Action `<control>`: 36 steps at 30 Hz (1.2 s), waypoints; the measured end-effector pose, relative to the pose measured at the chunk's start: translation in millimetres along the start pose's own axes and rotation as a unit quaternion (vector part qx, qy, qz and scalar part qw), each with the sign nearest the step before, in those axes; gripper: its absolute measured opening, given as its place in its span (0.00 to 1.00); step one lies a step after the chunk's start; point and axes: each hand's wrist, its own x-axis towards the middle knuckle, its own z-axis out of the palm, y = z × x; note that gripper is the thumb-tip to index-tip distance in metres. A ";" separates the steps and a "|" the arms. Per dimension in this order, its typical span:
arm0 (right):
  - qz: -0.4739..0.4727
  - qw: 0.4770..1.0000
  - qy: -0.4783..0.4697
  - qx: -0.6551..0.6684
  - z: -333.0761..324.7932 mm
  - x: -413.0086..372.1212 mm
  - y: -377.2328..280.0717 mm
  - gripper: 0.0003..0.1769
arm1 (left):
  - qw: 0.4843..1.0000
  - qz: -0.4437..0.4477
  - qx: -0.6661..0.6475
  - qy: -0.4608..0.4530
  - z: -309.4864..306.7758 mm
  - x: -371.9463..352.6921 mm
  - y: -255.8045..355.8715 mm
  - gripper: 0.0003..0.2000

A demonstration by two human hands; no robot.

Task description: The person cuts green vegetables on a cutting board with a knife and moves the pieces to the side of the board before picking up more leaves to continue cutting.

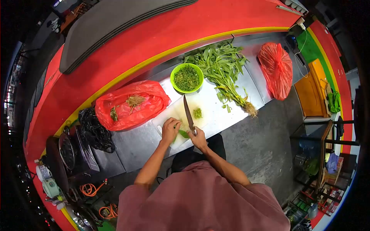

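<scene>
My right hand grips the handle of a long knife, whose blade points away from me over a white cutting board. My left hand presses down on a few green stalks on the board, just left of the blade. A small heap of chopped greens lies on the board to the right of the knife. Behind the board stands a green bowl filled with chopped greens. A big bunch of leafy greens with roots lies to the right of the bowl.
A red plastic bag holding roots and scraps lies left of the board on the steel counter. Another red bag sits at the far right, a black bag at the left. A stove with cookware stands further left.
</scene>
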 end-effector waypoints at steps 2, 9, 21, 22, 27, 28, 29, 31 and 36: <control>-0.006 1.000 0.006 0.005 1.9 5.6 -0.1 0.20 | 1.000 0.010 0.011 0.008 1.3 -1.8 1.0 0.06; -0.001 0.997 -0.074 0.030 9.5 19.9 5.2 0.16 | 0.998 0.014 0.010 -0.059 -7.9 1.8 0.2 0.08; 0.080 0.969 -0.156 0.174 11.4 13.6 -7.5 0.16 | 0.997 0.026 0.000 -0.070 -8.9 7.0 -4.3 0.06; 0.069 0.971 -0.142 0.181 10.7 12.9 -5.8 0.15 | 0.999 0.020 -0.001 -0.049 -6.0 5.0 -5.2 0.06; 0.162 0.957 -0.170 0.171 -8.4 -7.5 -7.5 0.21 | 1.000 0.005 0.003 -0.001 5.3 -0.3 -6.9 0.07; 0.162 0.957 -0.167 0.171 -11.6 -12.8 -11.4 0.21 | 1.000 0.002 0.004 0.006 4.9 -0.2 -4.9 0.07; 0.173 0.951 -0.175 0.189 -13.5 -19.5 -15.3 0.16 | 1.000 -0.001 0.005 0.012 4.3 0.0 -3.0 0.07; 0.184 0.938 -0.200 0.212 -15.8 -28.8 -10.1 0.17 | 1.000 -0.006 0.002 0.015 4.9 0.0 -1.7 0.07; 0.125 0.963 -0.180 0.156 -24.8 -43.8 -5.1 0.20 | 0.999 -0.013 -0.009 0.033 10.2 -5.0 -2.7 0.06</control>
